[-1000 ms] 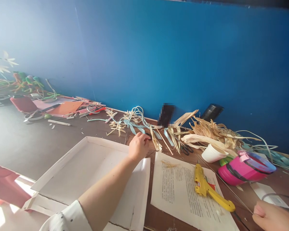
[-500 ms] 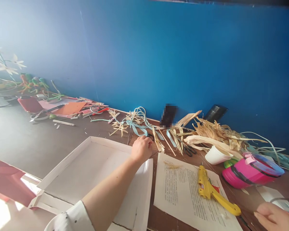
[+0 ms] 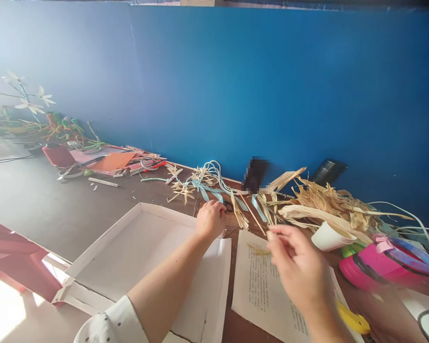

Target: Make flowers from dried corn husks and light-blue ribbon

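Note:
My left hand (image 3: 210,220) rests curled at the far corner of a white cardboard tray (image 3: 103,247), fingertips touching a pale blue ribbon and black scissors handle (image 3: 227,206); what it grips is hidden. My right hand (image 3: 296,267) hovers over a printed page (image 3: 253,281), blurred by motion, fingers loosely spread, nothing visible in it. It covers most of a yellow glue gun (image 3: 353,322).
Dried corn husk strips (image 3: 329,202) and straw flowers (image 3: 180,189) lie along the blue wall. A white cup (image 3: 327,237), a pink container (image 3: 375,262), second scissors (image 3: 271,212), orange paper (image 3: 112,161) and a red sheet (image 3: 10,257) surround the work area.
My right hand has swung from the lower right corner up and left over the printed page. The left hand has stayed put. The view has shifted slightly.

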Action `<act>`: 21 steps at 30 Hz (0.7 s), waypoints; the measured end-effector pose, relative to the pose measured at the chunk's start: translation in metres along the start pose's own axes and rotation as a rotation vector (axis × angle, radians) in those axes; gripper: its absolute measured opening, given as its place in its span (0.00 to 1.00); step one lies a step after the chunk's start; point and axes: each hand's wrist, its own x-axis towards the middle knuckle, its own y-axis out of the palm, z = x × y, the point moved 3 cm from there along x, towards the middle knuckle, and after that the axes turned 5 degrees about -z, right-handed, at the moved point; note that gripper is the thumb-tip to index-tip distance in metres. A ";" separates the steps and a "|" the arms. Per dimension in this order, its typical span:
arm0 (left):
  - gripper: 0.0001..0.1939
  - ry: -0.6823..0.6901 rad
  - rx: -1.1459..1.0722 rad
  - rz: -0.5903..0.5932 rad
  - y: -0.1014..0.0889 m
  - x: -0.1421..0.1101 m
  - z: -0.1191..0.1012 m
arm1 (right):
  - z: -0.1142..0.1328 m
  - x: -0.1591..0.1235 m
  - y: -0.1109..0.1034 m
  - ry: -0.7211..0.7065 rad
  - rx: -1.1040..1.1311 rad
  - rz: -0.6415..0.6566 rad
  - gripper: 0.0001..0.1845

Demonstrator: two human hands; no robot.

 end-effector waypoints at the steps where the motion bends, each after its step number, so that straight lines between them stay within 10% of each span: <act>1: 0.11 -0.024 -0.035 -0.018 0.000 0.001 0.001 | 0.007 -0.003 0.019 0.021 0.107 0.013 0.13; 7: 0.11 -0.319 -0.342 -0.198 -0.004 0.012 0.017 | 0.008 -0.028 0.095 0.011 0.183 0.099 0.09; 15: 0.11 -0.371 -0.521 -0.267 -0.010 0.014 0.016 | 0.002 -0.051 0.114 -0.314 -0.108 0.386 0.08; 21: 0.11 -0.297 -0.438 -0.264 -0.052 0.050 0.009 | 0.003 -0.054 0.122 -0.355 -0.267 0.501 0.09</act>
